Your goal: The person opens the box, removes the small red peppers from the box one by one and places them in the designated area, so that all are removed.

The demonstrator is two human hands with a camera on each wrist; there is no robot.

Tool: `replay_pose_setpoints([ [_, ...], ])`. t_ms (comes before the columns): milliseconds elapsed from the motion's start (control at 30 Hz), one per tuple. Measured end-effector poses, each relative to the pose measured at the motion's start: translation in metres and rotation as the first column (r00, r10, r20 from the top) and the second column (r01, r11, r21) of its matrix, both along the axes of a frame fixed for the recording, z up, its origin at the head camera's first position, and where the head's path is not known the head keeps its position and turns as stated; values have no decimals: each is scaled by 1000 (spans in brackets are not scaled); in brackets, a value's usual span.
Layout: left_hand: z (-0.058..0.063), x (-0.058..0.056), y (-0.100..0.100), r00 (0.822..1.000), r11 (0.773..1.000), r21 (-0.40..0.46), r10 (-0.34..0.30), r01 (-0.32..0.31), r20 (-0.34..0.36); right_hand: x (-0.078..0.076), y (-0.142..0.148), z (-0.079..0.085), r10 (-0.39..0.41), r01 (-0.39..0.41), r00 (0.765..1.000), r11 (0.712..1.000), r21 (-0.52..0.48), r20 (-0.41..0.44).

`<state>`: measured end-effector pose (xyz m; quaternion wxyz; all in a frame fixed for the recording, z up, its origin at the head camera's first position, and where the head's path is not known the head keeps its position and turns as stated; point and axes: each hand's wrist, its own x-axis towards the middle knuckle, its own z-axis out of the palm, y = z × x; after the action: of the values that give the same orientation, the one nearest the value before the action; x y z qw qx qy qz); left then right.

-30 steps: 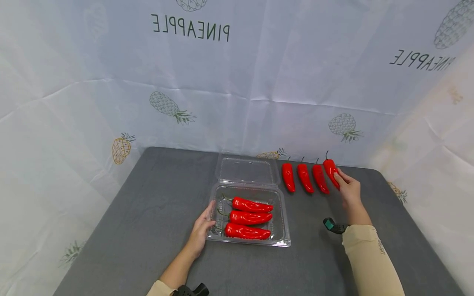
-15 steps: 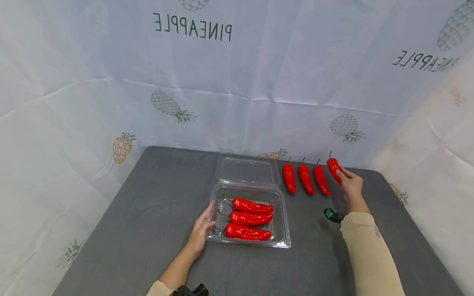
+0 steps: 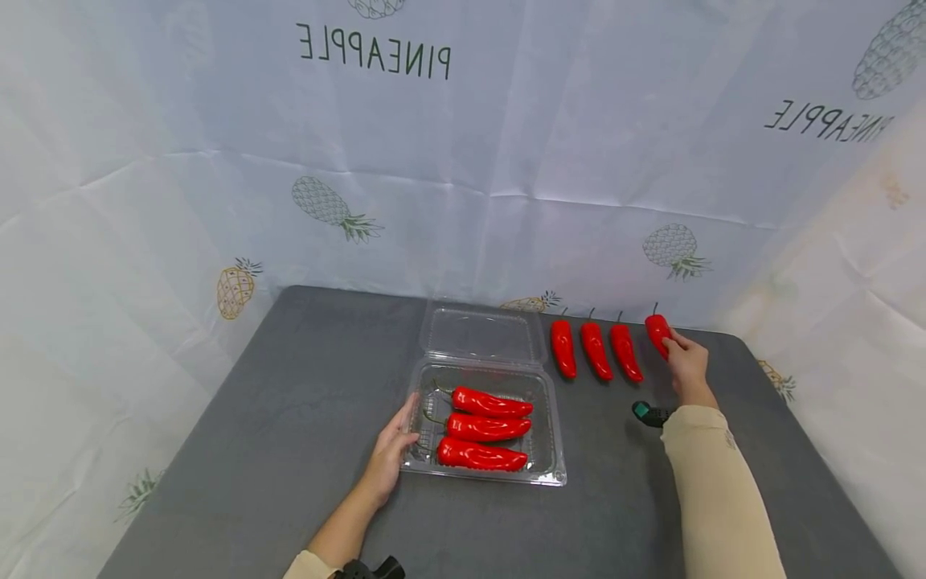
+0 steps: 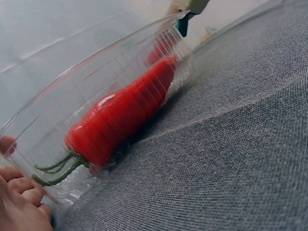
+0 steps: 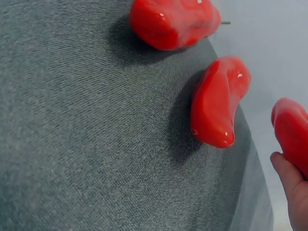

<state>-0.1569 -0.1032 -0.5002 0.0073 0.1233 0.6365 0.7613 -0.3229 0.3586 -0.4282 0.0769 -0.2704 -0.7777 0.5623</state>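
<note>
My right hand [image 3: 687, 362] pinches a red chili pepper [image 3: 657, 334] between thumb and fingers, stem pointing away, at the right end of a row of peppers. Part of that pepper [image 5: 293, 132] shows beside my thumb in the right wrist view. My left hand [image 3: 387, 454] grips the left side of a clear plastic clamshell box [image 3: 553, 426], fingers at its wall and rim. Inside the box lie three red peppers [image 3: 483, 456], side by side with stems to the left. The nearest pepper [image 4: 120, 115] shows through the wall in the left wrist view.
Three more red peppers [image 3: 594, 350] lie in a row behind and right of the box. Its clear lid [image 3: 477, 331] is folded back flat on the grey table [image 3: 311, 386]. A white pineapple-print cloth [image 3: 470, 153] hangs behind the table's far edge.
My right hand has moved the held pepper slightly to the right, away from the row, and turned it a little straighter. My left hand and the box have stayed in place.
</note>
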Motion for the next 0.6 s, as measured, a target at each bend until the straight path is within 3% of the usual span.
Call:
replay_pose_setpoints([
  [233,1,0,1,1000,1000,-5,-8,8,7,-3,5,-9,63,-65,994,998,24,92],
  [600,0,1,1,1000,1000,-23,0,0,24,-1,2,-26,138,-158,982,974,164,126],
])
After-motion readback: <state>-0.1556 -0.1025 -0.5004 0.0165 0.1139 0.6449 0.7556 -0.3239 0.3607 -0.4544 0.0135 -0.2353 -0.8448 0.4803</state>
